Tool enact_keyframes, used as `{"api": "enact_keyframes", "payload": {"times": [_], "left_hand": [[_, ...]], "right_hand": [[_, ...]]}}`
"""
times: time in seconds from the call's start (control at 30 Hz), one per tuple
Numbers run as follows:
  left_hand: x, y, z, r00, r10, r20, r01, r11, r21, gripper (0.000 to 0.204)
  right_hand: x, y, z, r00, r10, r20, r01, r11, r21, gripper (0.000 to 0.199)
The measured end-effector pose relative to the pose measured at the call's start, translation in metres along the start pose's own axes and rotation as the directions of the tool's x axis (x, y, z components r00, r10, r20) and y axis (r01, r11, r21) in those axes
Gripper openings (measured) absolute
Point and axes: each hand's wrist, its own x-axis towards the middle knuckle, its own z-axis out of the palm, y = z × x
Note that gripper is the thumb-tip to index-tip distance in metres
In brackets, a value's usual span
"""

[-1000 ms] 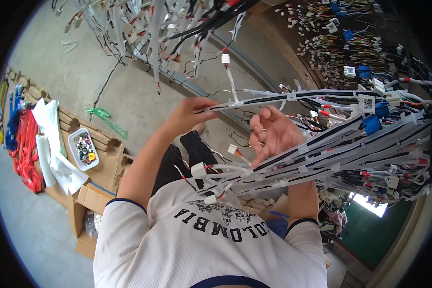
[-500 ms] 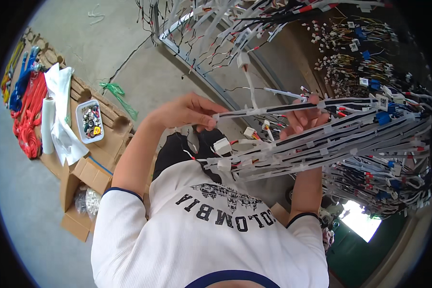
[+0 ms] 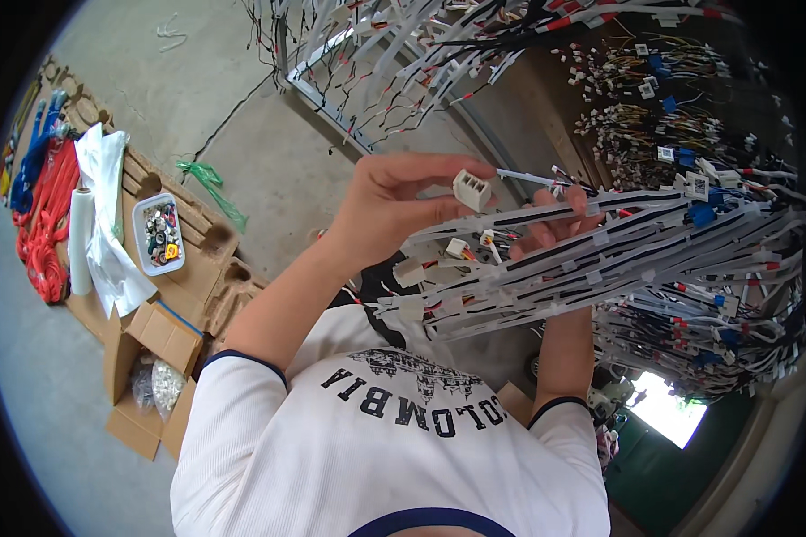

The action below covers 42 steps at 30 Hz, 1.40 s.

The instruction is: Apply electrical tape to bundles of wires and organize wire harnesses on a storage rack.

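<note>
Watching remotely, I saw the left hand pinch a white plug at its fingertips, left of the right hand, which curled around sleeved wires stretching lengthwise off toward the right.

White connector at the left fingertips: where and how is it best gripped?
Probably by opposite side walls, coming from the left with thumb and forefinger, much as the left hand pinches it. The white connector is a small block with its slotted face turned toward the camera, so a side pinch leaves those openings uncovered.
</note>
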Motion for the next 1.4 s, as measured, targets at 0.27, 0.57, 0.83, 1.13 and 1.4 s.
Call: {"api": "enact_keyframes", "payload": {"times": [0.27,0.57,0.83,1.13,1.4], "left_hand": [[-0.003,-0.003,0.002,0.987,0.120,0.102,-0.132,0.985,0.113,0.038],[-0.001,0.006,0.005,0.947,0.222,0.232,-0.281,0.922,0.266,0.039],[0.007,-0.007,-0.044,0.984,-0.168,0.052,0.164,0.984,0.076,0.050],[-0.040,-0.023,-0.078,0.772,-0.620,0.143,0.545,0.760,0.354,0.043],[-0.047,-0.057,-0.080,0.864,-0.476,-0.162,0.486,0.705,0.517,0.031]], "right_hand": [[0.002,-0.002,-0.002,1.000,-0.003,0.004,0.003,1.000,-0.025,0.028],[0.002,-0.001,-0.001,0.999,0.014,0.034,-0.015,1.000,0.011,0.026],[0.002,-0.001,-0.004,0.999,0.039,0.032,-0.039,0.999,-0.007,0.022],[0.011,-0.007,-0.014,0.996,0.071,0.062,-0.074,0.996,0.045,0.025],[0.015,-0.006,-0.035,0.995,0.090,-0.045,-0.085,0.992,0.096,0.042]]}}
